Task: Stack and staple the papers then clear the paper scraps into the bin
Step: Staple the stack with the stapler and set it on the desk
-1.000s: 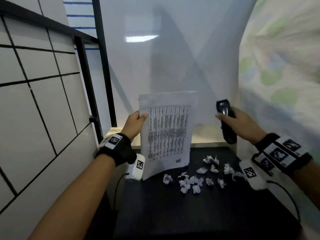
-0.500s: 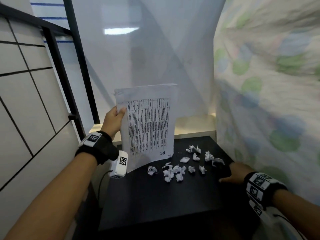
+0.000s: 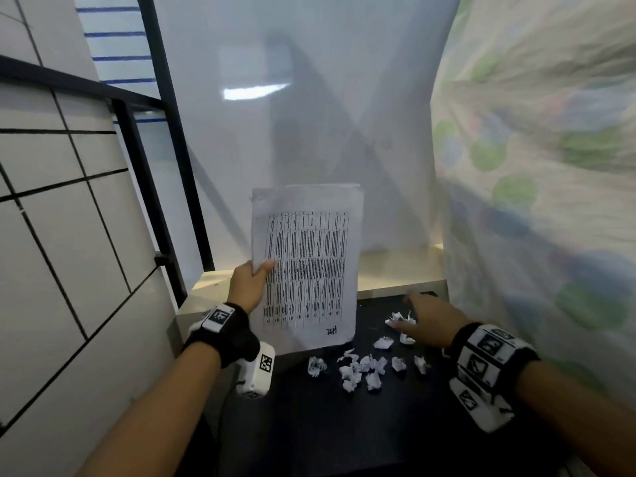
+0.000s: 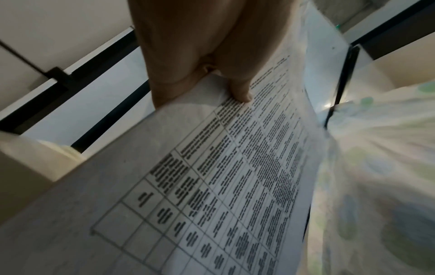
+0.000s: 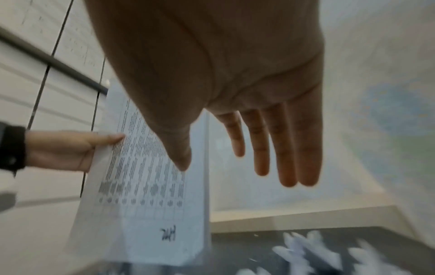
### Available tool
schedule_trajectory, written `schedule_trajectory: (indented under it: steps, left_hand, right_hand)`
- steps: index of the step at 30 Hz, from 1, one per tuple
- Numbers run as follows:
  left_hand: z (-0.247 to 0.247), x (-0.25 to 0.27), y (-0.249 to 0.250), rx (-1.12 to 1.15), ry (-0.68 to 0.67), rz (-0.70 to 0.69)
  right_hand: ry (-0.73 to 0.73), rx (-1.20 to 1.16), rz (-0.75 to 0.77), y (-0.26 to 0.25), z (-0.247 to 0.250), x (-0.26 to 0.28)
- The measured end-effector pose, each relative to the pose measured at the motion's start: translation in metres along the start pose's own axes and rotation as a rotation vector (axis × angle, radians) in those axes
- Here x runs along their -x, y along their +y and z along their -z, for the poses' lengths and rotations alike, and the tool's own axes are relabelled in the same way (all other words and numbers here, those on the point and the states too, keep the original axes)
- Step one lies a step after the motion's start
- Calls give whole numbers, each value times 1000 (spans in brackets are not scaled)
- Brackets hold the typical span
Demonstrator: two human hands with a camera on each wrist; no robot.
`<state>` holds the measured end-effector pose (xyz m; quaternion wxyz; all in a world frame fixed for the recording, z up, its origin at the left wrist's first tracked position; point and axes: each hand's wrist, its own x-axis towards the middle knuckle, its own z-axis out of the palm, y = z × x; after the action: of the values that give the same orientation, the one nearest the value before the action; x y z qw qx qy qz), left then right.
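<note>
A stack of printed papers (image 3: 306, 270) stands upright, its bottom edge near the black table (image 3: 327, 425). My left hand (image 3: 261, 271) pinches the stack's left edge, thumb on the printed front. The left wrist view shows that thumb (image 4: 241, 94) pressed on the papers (image 4: 235, 186). My right hand (image 3: 409, 311) hovers empty with straight fingers over the right end of several crumpled white paper scraps (image 3: 361, 366). In the right wrist view the open right hand (image 5: 223, 167) is spread above the blurred scraps (image 5: 306, 251), with the papers (image 5: 146, 186) to its left. No stapler shows clearly.
A tiled wall (image 3: 51, 253) with a black metal frame (image 3: 151, 208) rises on the left. A pale wall and a light ledge (image 3: 395, 270) close the back. A patterned curtain (image 3: 533, 201) hangs at the table's right edge. The table's near half holds nothing.
My right hand lowered the black stapler to the table's right side, let it go, and now reaches empty over the scraps. My left hand's grip has slid lower along the papers' edge.
</note>
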<state>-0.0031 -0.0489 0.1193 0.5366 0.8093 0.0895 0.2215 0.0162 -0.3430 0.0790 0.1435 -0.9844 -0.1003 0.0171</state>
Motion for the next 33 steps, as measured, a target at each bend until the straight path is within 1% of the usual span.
schedule_trajectory:
  steps: [2, 5, 7, 8, 10, 13, 15, 16, 17, 20, 22, 23, 24, 26, 27, 29, 31, 33]
  left_hand:
    - [10, -2, 16, 21, -9, -41]
    - [33, -5, 40, 110, -8, -74]
    - [51, -2, 57, 114, -10, -109]
    - [59, -1, 63, 109, -4, -124]
    - [75, 3, 67, 123, 8, -142]
    - [90, 15, 53, 133, 33, -116]
    - [94, 28, 31, 109, 15, -53]
    - [97, 34, 12, 78, 0, -20]
    - [100, 43, -4, -3, -29, 1]
    - [110, 61, -50, -319, -131, 35]
    - [113, 68, -69, -411, -187, 128]
    - [114, 71, -76, -455, -210, 197]
    - [116, 69, -85, -513, -220, 247]
    - [119, 63, -100, -612, -282, 310]
    - [117, 60, -104, -639, -327, 317]
    - [106, 56, -109, -678, -385, 277]
    - [90, 56, -108, -695, -410, 235]
    - [71, 56, -104, -701, -437, 228]
  right_hand:
    - [23, -239, 34, -22, 5, -7]
    - [65, -568, 96, -52, 9, -18]
    - [46, -761, 164, -71, 9, -18]
    - [35, -861, 208, -78, 4, -18]
    - [12, -1030, 247, -92, -9, -10]
    - [-36, -1216, 190, -108, -33, 9]
    - [-104, -1295, 133, -114, -49, 18]
    - [-142, -1300, 108, -115, -61, 18]
    - [-191, -1265, 76, -118, -67, 23]
    - [-280, -1158, 14, -125, -95, 28]
    - [-298, -1000, -19, -132, -112, 25]
    - [-312, -888, -20, -135, -118, 25]
    - [-324, -790, -3, -137, -126, 23]
    - [-408, -629, 43, -141, -134, 27]
    - [-425, -564, 53, -140, -136, 29]
    - [-406, -478, 64, -135, -136, 32]
    - [-371, -458, 54, -125, -136, 32]
    - [-330, -478, 41, -111, -133, 31]
